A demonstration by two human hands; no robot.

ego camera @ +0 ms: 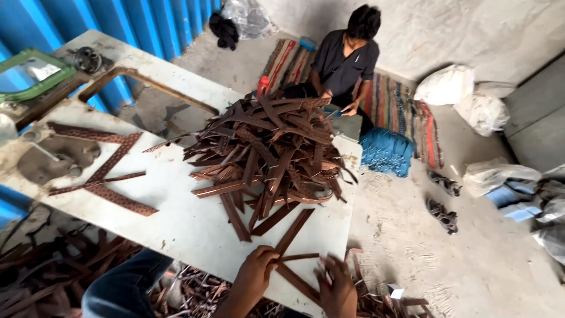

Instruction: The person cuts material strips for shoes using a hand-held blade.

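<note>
Just brown strips (pixel 297 257) between both hands' fingers (pixel 272 254).

From my remote seat the scene read as evenly daylit and soft, with no glare. The white table (pixel 176 218) threw only faint shadows under the heap beyond my hands. My right hand (pixel 338 288) was smeared by motion blur. Wide-lens distortion bowed the edges, and the far floor looked slightly washed out.

Two bulging white sacks (pixel 465 94) sit at two o'clock by the wall; crumpled plastic bags (pixel 512 188) lie at three o'clock.
</note>
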